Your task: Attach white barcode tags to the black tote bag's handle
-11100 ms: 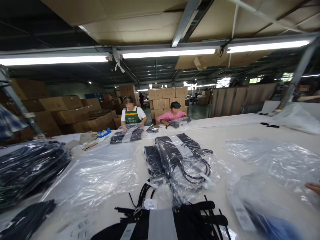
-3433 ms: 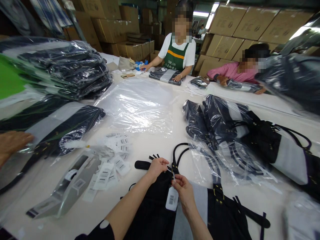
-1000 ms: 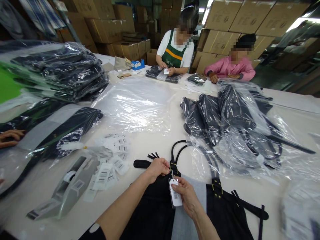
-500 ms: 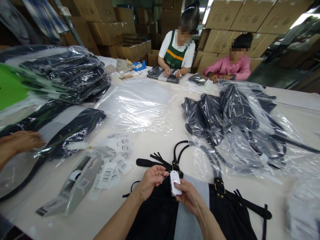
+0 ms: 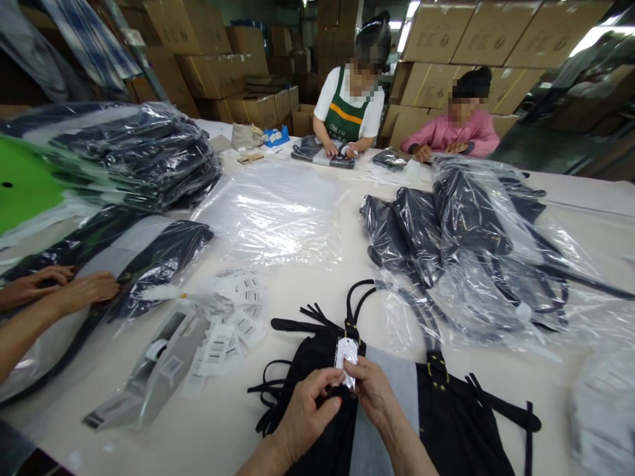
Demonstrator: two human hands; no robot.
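Observation:
A black and grey bag [image 5: 387, 410] with black handles lies on the table in front of me. A small white hang tag [image 5: 346, 354] hangs at the base of its handle. My right hand [image 5: 374, 393] pinches the tag from the right. My left hand [image 5: 307, 416] rests on the black fabric just left of the tag, its fingertips touching the tag's lower edge. Black tassels and a strap spread to the left of the handle.
A grey tape dispenser [image 5: 149, 373] and a scatter of barcode labels [image 5: 233, 311] lie to my left. Bagged bags [image 5: 476, 244] pile at the right, a tall stack [image 5: 133, 152] at far left. A co-worker's hands [image 5: 64, 291] press a bagged item. Two people work across the table.
My hands have drawn nearer to me along the bag, the left hand dropping below the tag. The co-worker's second hand has come onto the bagged item at left.

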